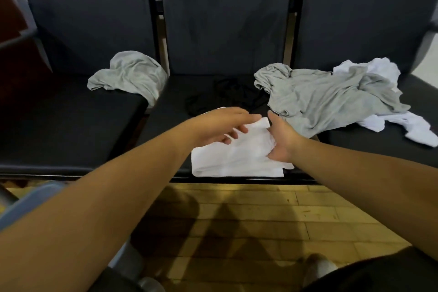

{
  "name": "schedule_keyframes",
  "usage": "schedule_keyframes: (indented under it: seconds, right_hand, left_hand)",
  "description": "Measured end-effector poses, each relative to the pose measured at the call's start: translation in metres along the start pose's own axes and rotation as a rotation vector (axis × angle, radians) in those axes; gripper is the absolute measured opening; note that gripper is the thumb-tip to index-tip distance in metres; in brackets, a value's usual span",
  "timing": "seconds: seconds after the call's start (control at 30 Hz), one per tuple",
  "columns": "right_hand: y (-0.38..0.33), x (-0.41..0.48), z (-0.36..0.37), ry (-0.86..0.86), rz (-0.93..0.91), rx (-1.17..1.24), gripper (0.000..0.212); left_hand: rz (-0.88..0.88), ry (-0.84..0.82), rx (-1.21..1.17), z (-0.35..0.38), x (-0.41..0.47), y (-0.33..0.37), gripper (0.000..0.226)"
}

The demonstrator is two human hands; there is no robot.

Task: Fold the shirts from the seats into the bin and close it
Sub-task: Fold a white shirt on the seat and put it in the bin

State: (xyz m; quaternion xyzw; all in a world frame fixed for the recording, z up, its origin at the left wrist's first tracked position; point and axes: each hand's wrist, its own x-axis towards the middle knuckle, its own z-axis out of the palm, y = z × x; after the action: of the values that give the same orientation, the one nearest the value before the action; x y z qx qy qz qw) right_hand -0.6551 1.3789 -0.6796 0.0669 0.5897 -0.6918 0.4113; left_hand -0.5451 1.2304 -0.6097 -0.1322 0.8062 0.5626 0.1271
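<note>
A half-folded white shirt point(237, 159) lies at the front edge of the middle seat point(170, 125), and both hands are on it. The right hand point(282, 137) grips its right edge, fingers curled into the cloth and thumb raised. The left hand point(222, 123) reaches across above the shirt with fingers mostly stretched. A raised corner of cloth sits at its fingertips, but I cannot tell whether it pinches it. A dark garment point(227, 95) lies behind the shirt. A crumpled grey shirt point(130, 76) sits on the left seat. On the right, another grey shirt point(320, 99) sprawls over a white one point(403, 125).
</note>
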Motion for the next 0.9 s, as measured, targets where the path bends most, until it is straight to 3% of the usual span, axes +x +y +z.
schedule_keyframes:
  seconds: [0.17,0.3,0.4,0.47,0.53,0.67,0.8,0.87,0.9]
  right_hand:
    - [0.005,-0.009,0.015,0.131,-0.262,-0.522,0.027]
    - [-0.014,-0.028,0.021,0.125,-0.415,-0.378,0.016]
    - [-0.015,-0.028,0.008,0.204,-0.205,-0.219,0.02]
    - [-0.003,-0.027,-0.002,0.214,0.046,-0.296,0.043]
    - [0.002,-0.021,-0.01,0.236,0.114,-0.451,0.059]
    - [-0.006,-0.029,-0.001,0.27,0.001,-0.711,0.044]
    - [-0.011,-0.037,0.006,0.242,-0.04,-1.131,0.009]
    - [-0.016,-0.04,0.01,0.205,0.003,-1.269,0.016]
    - [-0.018,-0.041,0.012,0.15,0.094,-1.224,0.014]
  left_hand:
    - [-0.026,0.346,0.075,-0.013,0.005,-0.032,0.021]
    - [-0.095,0.556,0.019,-0.027,0.007,-0.052,0.018]
    - [-0.198,0.548,-0.044,-0.03,0.008,-0.063,0.023]
    - [-0.243,0.51,-0.144,-0.025,0.01,-0.066,0.031]
    - [-0.248,0.506,-0.18,-0.02,0.011,-0.063,0.028]
    - [-0.281,0.463,-0.135,-0.016,0.014,-0.061,0.033]
    - [-0.327,0.429,-0.088,-0.018,0.013,-0.063,0.037]
    - [-0.33,0.414,-0.169,-0.023,0.01,-0.061,0.033]
    - [-0.328,0.41,-0.231,-0.026,0.007,-0.06,0.032]
